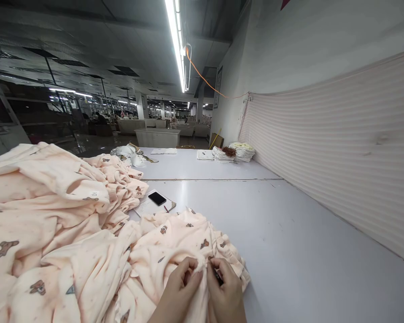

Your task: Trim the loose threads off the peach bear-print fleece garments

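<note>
A soft, pale peach garment (175,249) with small brown bear prints lies bunched on the table before me. My left hand (182,287) pinches a fold of it between thumb and fingers. Close beside, my right hand (224,287) is closed at the same fold, its fingertips almost meeting the left ones. A small black tool (218,277) shows in the right hand; most of it is hidden by the fingers, so its kind cannot be made out. To the left, a large heap of the same peach fabric (23,215) spreads over the table.
Beyond the garment, a black phone (157,198) rests on papers (143,207). Stacks of folded white cloth (244,152) and a white bundle (129,154) sit at the far edge of the pale table (299,242). A striped cloth (333,148) covers the right wall.
</note>
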Motion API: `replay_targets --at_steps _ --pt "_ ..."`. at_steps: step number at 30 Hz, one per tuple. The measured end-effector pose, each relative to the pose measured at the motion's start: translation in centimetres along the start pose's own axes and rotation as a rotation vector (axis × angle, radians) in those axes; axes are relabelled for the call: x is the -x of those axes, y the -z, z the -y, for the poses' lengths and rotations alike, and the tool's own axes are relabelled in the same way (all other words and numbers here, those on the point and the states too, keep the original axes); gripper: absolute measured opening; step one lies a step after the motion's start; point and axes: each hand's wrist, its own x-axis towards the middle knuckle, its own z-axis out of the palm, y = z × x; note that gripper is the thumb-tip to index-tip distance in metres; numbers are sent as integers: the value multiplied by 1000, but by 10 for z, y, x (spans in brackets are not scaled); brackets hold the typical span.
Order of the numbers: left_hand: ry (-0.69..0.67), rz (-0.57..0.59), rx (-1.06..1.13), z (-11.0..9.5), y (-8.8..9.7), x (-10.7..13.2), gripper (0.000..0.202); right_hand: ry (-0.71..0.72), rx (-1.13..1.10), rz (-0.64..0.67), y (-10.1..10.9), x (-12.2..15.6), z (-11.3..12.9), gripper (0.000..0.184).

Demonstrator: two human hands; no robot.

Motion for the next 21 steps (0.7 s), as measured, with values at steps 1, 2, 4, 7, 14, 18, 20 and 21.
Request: replay_targets --at_steps 1,2,4,7,14,18,20,21 --pt "92 40 169 1 3 0 25 -83 -82 12 2 -2 -2 18" --pt "191 75 339 3 6 0 28 -155 -157 19 4 -4 -3 23" --pt "362 102 580 7 13 1 33 -225 -241 53 8 -6 -6 27" --pt "482 64 661 13 23 4 35 -217 -250 136 9 -2 -6 23" --pt "550 107 812 6 30 33 20 -69 49 420 -13 4 12 9" --pt "531 109 847 3 41 56 33 -64 112 531 -21 6 21 12" --pt "507 186 723 4 48 62 36 -69 104 539 -23 9 24 14" --pt "506 220 627 5 52 64 35 -68 95 543 -24 10 24 15"
